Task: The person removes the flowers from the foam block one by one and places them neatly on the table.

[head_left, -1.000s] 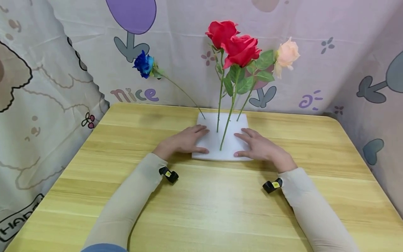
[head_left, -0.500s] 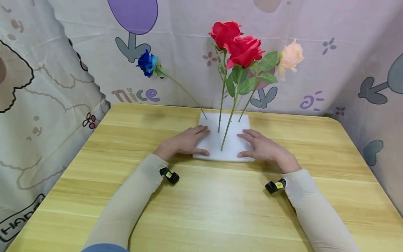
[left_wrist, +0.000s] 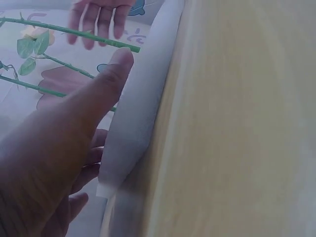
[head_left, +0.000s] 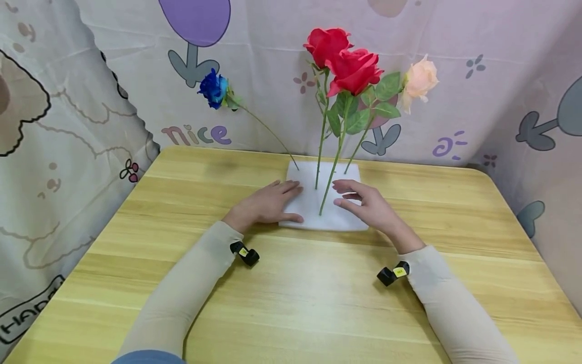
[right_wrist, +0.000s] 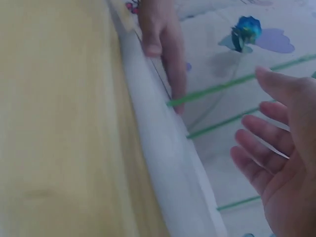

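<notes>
A white foam block [head_left: 345, 221] lies on the table with artificial roses stuck in it. Two red roses, the front one [head_left: 355, 73] and the rear one [head_left: 325, 46], stand near the middle. To the right leans a peach rose [head_left: 419, 80], and a blue rose [head_left: 212, 90] tilts far left. My left hand [head_left: 269, 203] rests on the block's left side, fingers spread. Above its right side is my right hand [head_left: 369, 201], raised off the foam, loosely bent fingers facing the front stem [right_wrist: 212, 91]. In the right wrist view a gap shows between that hand and the stems.
The wooden table [head_left: 295, 303] reaches back to a printed cloth [head_left: 268, 101] hung close behind the block. Another cloth side [head_left: 545, 167] rises at the right. A small black camera [head_left: 245, 254] sits on the left wrist, with another camera [head_left: 393, 273] on the right.
My right hand has lifted off the foam block's right side and moved inward toward the stems, its fingers now more bent. My left hand stays on the block. The roses hold their places.
</notes>
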### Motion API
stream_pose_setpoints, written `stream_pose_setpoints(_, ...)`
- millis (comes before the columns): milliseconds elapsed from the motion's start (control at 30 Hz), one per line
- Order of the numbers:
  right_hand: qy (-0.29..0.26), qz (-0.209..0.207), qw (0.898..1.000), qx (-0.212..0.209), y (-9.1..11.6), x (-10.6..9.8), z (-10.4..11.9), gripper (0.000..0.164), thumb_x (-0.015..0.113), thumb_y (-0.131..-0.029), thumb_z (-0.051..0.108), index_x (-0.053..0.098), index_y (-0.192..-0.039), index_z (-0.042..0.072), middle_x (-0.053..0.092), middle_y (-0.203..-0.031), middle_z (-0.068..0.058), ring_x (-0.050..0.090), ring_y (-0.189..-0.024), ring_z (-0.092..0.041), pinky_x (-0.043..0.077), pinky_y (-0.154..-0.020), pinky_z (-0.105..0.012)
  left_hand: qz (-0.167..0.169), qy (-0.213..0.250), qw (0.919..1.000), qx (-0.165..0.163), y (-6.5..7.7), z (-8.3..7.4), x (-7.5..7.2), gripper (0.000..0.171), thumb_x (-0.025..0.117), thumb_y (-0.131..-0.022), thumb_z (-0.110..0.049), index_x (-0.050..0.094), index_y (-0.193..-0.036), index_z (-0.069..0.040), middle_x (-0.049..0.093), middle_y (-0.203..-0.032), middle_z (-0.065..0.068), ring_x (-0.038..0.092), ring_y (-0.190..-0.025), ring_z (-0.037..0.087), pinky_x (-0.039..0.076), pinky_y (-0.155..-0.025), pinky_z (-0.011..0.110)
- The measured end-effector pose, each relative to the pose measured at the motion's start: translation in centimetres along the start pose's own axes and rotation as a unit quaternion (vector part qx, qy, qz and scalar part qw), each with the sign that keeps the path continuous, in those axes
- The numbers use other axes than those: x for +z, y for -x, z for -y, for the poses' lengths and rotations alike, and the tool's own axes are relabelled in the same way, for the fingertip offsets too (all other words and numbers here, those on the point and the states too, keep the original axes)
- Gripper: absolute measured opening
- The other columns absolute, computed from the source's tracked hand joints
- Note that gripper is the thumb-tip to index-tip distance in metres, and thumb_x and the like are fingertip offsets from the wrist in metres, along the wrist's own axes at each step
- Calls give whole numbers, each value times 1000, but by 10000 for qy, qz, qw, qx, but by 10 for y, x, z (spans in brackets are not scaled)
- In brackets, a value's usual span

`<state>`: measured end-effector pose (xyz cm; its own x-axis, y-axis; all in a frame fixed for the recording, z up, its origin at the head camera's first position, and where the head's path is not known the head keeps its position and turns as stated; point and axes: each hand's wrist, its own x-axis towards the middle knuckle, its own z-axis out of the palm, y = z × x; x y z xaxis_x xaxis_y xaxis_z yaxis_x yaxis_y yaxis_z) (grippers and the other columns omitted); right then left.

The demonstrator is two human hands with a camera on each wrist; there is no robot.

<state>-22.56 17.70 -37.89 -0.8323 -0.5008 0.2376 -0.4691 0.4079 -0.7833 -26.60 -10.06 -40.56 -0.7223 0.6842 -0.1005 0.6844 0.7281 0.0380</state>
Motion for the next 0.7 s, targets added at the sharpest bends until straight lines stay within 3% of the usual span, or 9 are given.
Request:
stream_pose_setpoints(233, -1055, -329, 9928, 468, 2, 13, 25, 38, 60, -86, 15, 51, -122, 7, 54, -115, -17, 53, -103, -27, 45, -86, -34, 54, 246, 9997, -63, 4, 1, 1, 104, 30, -64, -84, 19, -143, -17, 14, -148, 2, 14, -133, 20, 15, -107, 34)
stream_pose_setpoints(400, -1357, -407, 9886, 519, 1, 20, 27, 35, 61, -84, 9, 52, -117, 0, 57, -110, -18, 53, -102, -30, 46, -82, -27, -85, 430, 9990, 2, 4, 2, 4, 103, 34, -65, -83, 21, -143, -17, 15, -147, 2, 14, -133, 19, 16, -107, 34)
stream_pose_setpoints(700, -1557, -385, 9860, 447, -1, 32, 20, 30, 59, -84, 1, 52, -112, -7, 56, -109, -24, 54, -100, -34, 48, -79, -25, -179, 614, 9979, -11, 4, 3, 5, 101, 36, -66, -81, 22, -142, -17, 16, -147, 3, 15, -133, 20, 17, -107, 35)
